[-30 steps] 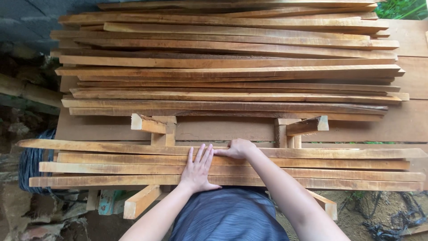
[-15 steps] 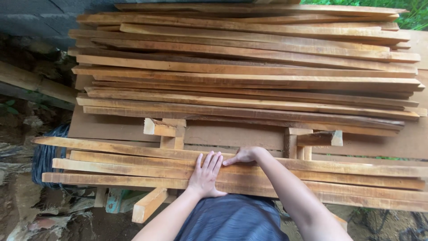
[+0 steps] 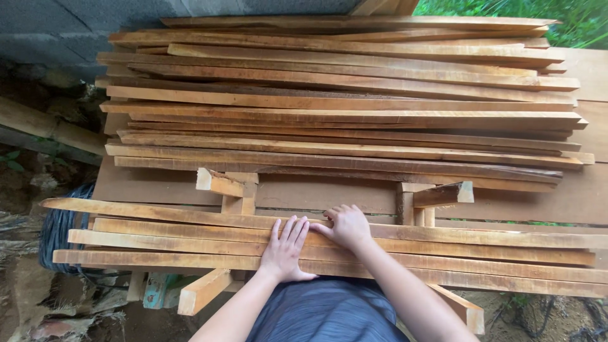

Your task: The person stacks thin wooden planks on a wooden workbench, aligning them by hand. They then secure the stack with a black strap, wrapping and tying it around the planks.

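Observation:
My left hand [image 3: 284, 251] lies flat, fingers spread, on a near row of long wooden slats [image 3: 158, 240] that run left to right in front of me. My right hand [image 3: 346, 226] rests just beside it, its fingers curled over the far edge of the farthest slat in that row [image 3: 494, 236]. The two hands touch at the thumb side. Beyond them a big pile of similar slats [image 3: 342, 107] lies stacked on a wooden bench top [image 3: 158, 187].
Two short wooden brackets [image 3: 221, 183] [image 3: 440, 195] stick up between the near row and the far pile. A grey block wall [image 3: 57, 28] stands at the upper left, grass [image 3: 506, 7] at the upper right. Dirt, bamboo poles [image 3: 50, 130] and a dark coil [image 3: 57, 228] lie at the left.
The view has shifted so the wood sits further right and lower in frame. Both hands stay on the near slats, with the right hand's fingers curling more over the far edge.

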